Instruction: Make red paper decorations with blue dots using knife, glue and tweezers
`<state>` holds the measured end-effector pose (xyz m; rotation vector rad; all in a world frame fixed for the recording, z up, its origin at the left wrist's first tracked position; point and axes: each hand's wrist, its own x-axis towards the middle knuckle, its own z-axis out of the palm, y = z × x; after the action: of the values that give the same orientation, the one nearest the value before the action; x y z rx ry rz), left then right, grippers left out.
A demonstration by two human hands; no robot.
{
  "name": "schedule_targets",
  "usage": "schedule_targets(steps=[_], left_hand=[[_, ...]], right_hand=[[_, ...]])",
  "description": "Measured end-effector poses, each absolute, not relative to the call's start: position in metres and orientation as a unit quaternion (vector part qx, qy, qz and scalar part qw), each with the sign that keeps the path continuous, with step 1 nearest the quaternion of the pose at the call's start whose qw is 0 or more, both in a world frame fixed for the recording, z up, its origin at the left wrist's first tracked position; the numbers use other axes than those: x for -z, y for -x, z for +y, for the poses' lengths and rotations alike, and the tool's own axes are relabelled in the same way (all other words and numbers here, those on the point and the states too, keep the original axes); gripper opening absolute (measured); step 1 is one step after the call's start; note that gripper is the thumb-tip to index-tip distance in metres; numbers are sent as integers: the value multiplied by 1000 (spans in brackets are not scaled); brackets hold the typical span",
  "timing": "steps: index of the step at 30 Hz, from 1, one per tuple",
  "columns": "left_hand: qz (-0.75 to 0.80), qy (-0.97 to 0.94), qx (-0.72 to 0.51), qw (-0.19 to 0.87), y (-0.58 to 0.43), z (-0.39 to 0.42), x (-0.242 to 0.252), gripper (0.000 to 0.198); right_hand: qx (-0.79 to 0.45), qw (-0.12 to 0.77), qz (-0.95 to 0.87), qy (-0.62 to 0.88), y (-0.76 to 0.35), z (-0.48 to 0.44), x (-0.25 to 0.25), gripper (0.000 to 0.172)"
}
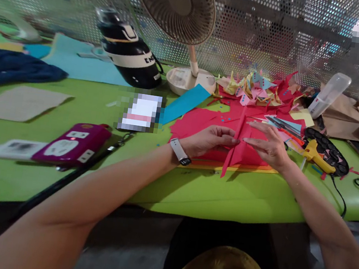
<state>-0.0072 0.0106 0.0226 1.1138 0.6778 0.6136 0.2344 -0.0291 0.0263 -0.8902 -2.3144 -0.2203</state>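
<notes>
Left hand (218,138) pinches strip (240,125) above red paper (194,123) on tabletop (223,202); right hand (270,144) loosely spread just beside, contact unclear. Step: apparently folding strip. Next move probably calls for steady left pinch, right fingers closing.

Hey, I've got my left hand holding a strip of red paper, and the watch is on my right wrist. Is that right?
Not quite: the watch is on the left wrist, as the head view shows. The rest stands: your left hand is holding a strip of red paper.
</notes>
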Motion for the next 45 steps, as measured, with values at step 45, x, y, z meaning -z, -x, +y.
schedule_targets(steps=[45], left_hand=[[248,-586,-308,708,-6,-6,-9,36]], right_hand=[[-186,491,-722,451,-202,-40,-11,24]])
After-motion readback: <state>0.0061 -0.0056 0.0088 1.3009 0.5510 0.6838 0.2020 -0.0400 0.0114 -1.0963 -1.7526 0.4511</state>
